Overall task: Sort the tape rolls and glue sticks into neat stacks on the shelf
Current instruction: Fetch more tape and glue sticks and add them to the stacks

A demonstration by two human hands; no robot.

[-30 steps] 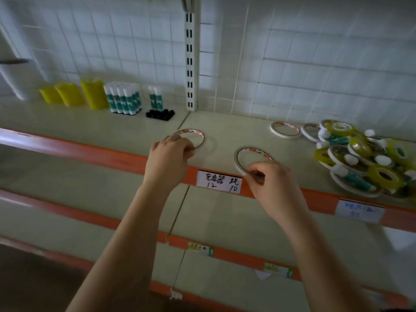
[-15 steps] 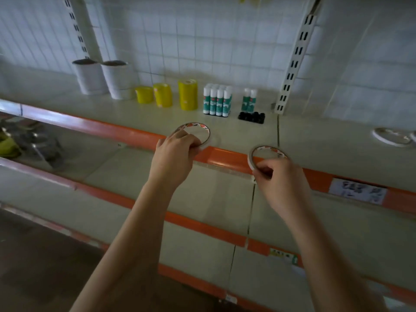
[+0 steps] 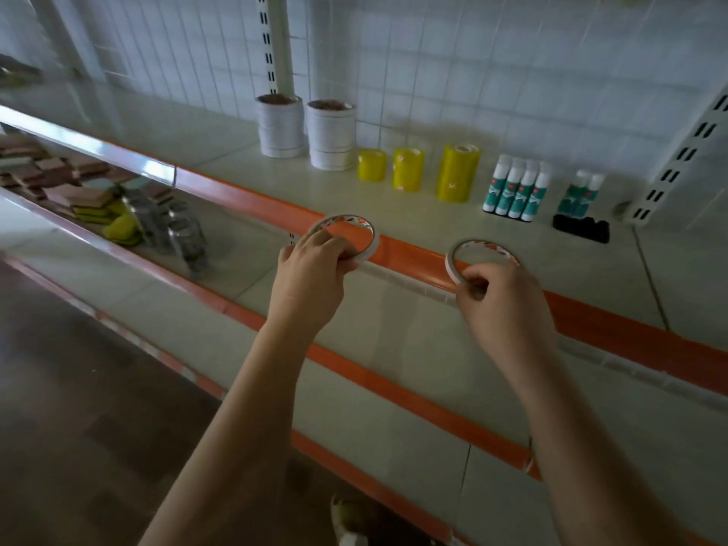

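both bare forearms reach forward and up from the bottom of the view toward the pale green metal shelf with an orange front lip [image 3: 398,199]. the left hand [image 3: 311,269] is seen from the back, wrist straight, fingers curled round the near rim of a thin white ring-shaped tape roll with a printed inner face [image 3: 346,234], which it holds tilted above the orange lip. the right hand [image 3: 500,297] is turned slightly inward, thumb and bent fingers pinching the near edge of a second thin white ring-shaped tape roll [image 3: 478,250], held at about the same height just in front of the lip; the two held rolls are apart, side by side. at the back of the shelf, against the white tiled wall, stand two tall stacks of white tape rolls [image 3: 307,130] just beside each other, then three yellow tape stacks of rising height [image 3: 417,171] in a row. to their right a tight group of white glue sticks with teal labels [image 3: 514,191] stands upright, a separate pair of the same glue sticks [image 3: 579,195] a little further right, with a small black block-like item [image 3: 581,228] in front of that pair; what it is cannot be told. on the lower shelf at left lie stacked sponges and metal scourers [image 3: 118,206], blurred
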